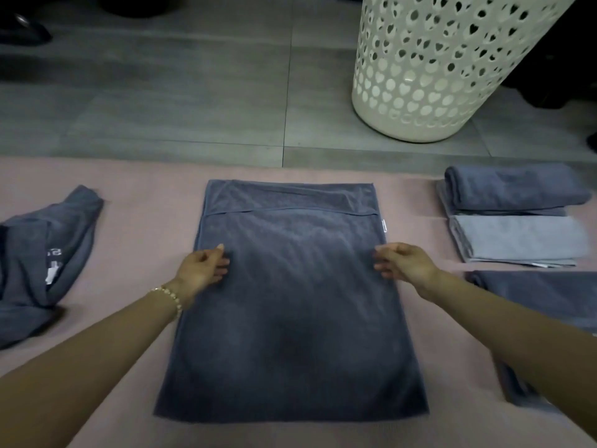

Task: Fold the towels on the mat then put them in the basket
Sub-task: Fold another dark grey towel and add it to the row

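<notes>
- While the dark grey towel (290,302) lies flat on the pink mat (145,195), both hands rest at its side edges.
- Left hand (202,268) and right hand (403,263): fingers loosely curled, slightly apart, pinching nothing.

Both arms extended forward, left hand (203,270) and right hand (403,263) palms down, fingers (223,262) loosely curled inward.

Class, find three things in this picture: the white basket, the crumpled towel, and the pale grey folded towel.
white basket (420,101), head view, on its perforated wall.
crumpled towel (35,253), head view, on its bunched middle.
pale grey folded towel (520,237), head view, on its flat top face.
</notes>
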`<action>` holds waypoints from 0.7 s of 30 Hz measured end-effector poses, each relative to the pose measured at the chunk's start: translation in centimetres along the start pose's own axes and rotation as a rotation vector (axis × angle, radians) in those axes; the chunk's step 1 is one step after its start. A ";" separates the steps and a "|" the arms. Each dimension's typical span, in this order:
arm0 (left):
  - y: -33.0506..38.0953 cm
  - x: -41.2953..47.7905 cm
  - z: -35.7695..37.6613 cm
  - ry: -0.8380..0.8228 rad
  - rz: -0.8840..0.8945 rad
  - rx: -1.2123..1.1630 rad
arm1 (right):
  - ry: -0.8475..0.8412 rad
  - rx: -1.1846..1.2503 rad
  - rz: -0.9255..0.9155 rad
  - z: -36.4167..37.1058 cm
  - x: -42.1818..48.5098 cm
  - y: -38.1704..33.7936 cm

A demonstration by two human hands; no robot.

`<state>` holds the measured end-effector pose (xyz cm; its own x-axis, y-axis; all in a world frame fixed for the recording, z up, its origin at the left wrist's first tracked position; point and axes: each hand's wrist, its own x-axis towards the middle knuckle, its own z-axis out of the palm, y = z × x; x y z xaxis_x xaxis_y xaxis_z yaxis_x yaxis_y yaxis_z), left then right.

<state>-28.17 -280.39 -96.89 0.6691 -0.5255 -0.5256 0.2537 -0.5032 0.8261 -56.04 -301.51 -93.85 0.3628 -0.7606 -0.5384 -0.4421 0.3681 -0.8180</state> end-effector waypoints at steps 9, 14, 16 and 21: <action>3.3 9.5 0.6 0.113 -0.175 -0.547 | 0.083 0.545 0.215 2.6 9.1 -2.9; 3.4 12.3 1.7 0.181 -0.198 -0.582 | 0.144 0.650 0.279 3.5 12.1 -3.0; 3.3 12.7 2.0 0.243 -0.193 -0.592 | 0.177 0.611 0.272 3.7 12.3 -3.0; 2.1 11.9 0.7 0.388 -0.055 -0.420 | 0.270 0.521 0.220 1.9 12.6 -1.9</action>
<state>-20.15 -288.11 -101.57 0.8343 -0.1758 -0.5225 0.4983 -0.1650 0.8512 -49.04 -310.78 -99.53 0.0586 -0.7208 -0.6907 0.0001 0.6919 -0.7220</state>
